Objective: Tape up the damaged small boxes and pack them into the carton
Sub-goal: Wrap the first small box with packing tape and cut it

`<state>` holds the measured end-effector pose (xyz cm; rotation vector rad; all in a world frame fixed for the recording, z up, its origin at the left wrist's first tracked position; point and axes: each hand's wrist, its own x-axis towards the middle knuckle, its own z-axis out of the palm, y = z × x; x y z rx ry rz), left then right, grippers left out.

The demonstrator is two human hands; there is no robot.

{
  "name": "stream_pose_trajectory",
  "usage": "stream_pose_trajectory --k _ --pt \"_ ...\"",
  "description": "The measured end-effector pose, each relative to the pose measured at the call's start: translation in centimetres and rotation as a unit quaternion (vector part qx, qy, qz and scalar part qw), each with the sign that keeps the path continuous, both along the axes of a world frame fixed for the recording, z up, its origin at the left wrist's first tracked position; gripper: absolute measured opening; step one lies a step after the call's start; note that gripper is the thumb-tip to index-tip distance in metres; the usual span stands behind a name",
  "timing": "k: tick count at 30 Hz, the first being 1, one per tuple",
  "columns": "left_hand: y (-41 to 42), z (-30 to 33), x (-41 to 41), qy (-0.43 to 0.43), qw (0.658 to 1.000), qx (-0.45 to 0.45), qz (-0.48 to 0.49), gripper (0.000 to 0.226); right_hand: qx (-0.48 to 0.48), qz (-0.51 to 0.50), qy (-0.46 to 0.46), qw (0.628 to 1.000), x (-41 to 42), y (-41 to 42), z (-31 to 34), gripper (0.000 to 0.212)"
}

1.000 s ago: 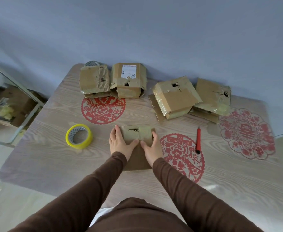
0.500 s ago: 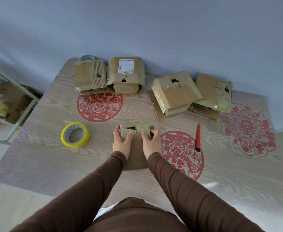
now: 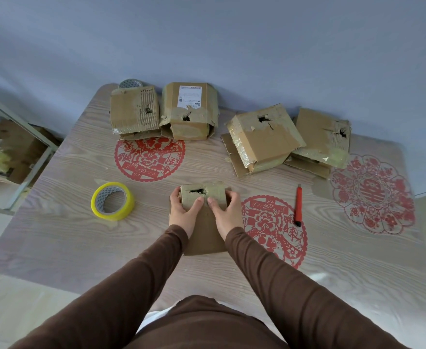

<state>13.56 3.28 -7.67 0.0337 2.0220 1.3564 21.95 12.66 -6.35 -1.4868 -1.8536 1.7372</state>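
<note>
— since a second ago both hands slid up the small box [image 3: 203, 197], thumbs now just below its torn hole.
— any writing?
— white label [image 3: 189, 96] on a far box, unreadable. left hand [image 3: 183, 210] and right hand [image 3: 228, 212] clasp the box's sides, mid-table [image 3: 68, 243].

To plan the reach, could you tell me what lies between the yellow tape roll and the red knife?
In the head view, both hands gripping the small box.

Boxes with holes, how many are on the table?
5. One box held by both hands, two at the back left, two at the back right. Flattened cardboard under these may hide more.
</note>
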Motion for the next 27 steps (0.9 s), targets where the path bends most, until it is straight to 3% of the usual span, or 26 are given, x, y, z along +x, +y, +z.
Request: stream_pose_trajectory --k 4,10,17,20,24,27 --pt "-0.4 0.2 0.1 0.004 1.000 0.002 -0.018 0.103 -0.007 0.030 -0.016 0.999 0.3 0.0 0.8 0.064" --pt "0.0 -0.2 0.0 0.050 0.998 -0.012 -0.026 0.080 0.066 0.091 -0.103 0.988 -0.5 0.0 1.9 0.065" --pt "-1.0 -0.2 -0.2 0.010 0.999 0.007 -0.053 0.097 0.036 0.086 -0.043 0.995 0.2 0.1 1.2 0.069" --pt "-0.9 0.2 0.1 0.016 0.996 -0.032 -0.077 0.096 0.069 0.116 -0.071 0.988 0.7 0.2 0.3 0.077" --pt "-0.9 0.4 -0.1 0.110 0.974 -0.159 -0.121 0.100 0.186 0.172 -0.216 0.943 1.0 0.7 0.6 0.081" --pt "-1.5 0.3 0.0 0.064 0.978 -0.167 -0.108 0.098 0.115 0.166 -0.179 0.963 1.4 0.9 0.7 0.084"
